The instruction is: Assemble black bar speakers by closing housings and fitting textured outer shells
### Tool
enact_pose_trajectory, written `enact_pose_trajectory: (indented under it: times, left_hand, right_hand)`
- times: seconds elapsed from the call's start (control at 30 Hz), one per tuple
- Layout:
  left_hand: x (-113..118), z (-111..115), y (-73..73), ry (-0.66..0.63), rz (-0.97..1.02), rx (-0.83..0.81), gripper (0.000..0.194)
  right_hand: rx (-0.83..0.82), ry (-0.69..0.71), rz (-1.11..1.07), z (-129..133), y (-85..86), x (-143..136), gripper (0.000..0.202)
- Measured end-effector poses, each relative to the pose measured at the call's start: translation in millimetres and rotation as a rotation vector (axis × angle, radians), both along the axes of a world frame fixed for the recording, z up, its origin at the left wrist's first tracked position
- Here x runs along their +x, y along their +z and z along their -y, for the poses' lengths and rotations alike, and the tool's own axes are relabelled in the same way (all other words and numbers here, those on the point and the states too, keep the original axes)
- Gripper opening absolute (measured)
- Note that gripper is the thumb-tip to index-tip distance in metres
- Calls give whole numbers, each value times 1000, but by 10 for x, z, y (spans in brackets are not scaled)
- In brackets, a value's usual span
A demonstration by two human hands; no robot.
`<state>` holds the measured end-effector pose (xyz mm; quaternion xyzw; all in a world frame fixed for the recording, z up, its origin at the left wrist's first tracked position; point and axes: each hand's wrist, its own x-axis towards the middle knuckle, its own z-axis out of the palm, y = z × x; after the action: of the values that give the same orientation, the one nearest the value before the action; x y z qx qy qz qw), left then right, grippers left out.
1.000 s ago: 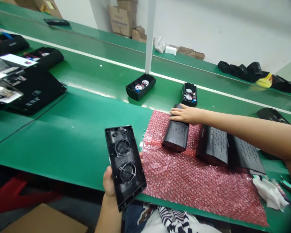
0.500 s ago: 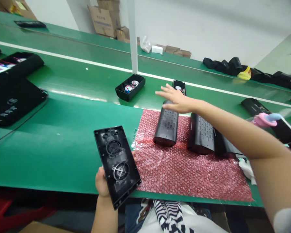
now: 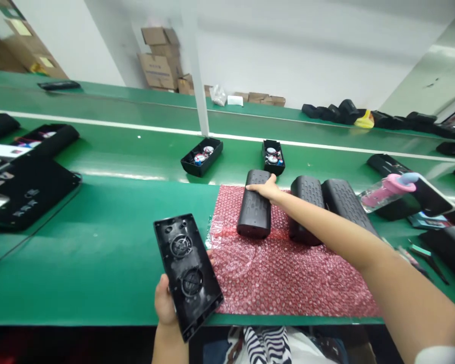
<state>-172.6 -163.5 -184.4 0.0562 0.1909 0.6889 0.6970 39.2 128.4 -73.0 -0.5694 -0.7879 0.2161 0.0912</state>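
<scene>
My left hand (image 3: 166, 302) grips a black speaker cover panel (image 3: 200, 311) by its long edges, tilted above the table's front edge. Its inner side faces up and shows two round grilles. Across the red bubble wrap (image 3: 258, 283) reaches my right hand (image 3: 267, 189), its thumb and fingers closed around the upper part of a black speaker (image 3: 253, 215) with a pattern of raised bars. That speaker rests on the wrap. To its right are a second black speaker (image 3: 303, 202) and a third speaker (image 3: 347, 202), both partly behind my forearm.
Two open speaker shells (image 3: 187, 163) (image 3: 267, 161) with wired drivers lie beyond the wrap. A black bag-like sheet (image 3: 34, 192) and a cable sit at left. To the right stand a pink-lidded cup (image 3: 390, 184) and a propped tablet (image 3: 436, 194). A post (image 3: 200, 91) rises behind.
My right hand has come down from above the middle speaker and closed on its upper part. The left hand still holds the cover panel. The camera view has shifted.
</scene>
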Motion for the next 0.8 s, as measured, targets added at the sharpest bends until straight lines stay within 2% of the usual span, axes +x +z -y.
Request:
enact_pose_trajectory:
  times: [0.17, 0.27, 0.4, 0.6, 0.8]
  left_hand:
    - [5, -43, 74, -85, 23, 97, 68]
    - [10, -61, 109, -79, -10, 104, 67]
    - [-30, -73, 104, -31, -101, 13, 73]
    - [-78, -74, 56, -35, -146, -34, 79]
    - [-96, -68, -2, -54, -80, 24, 72]
  right_hand:
    - [-237, -280, -337, 287, -200, 25, 84]
    - [-349, -394, -514, 409, -194, 22, 75]
    - [-422, -512, -665, 440, -122, 106, 67]
    - [-400, -629, -608, 400, -8, 488, 87]
    - [-397, -600, -476, 379, 12, 652, 86]
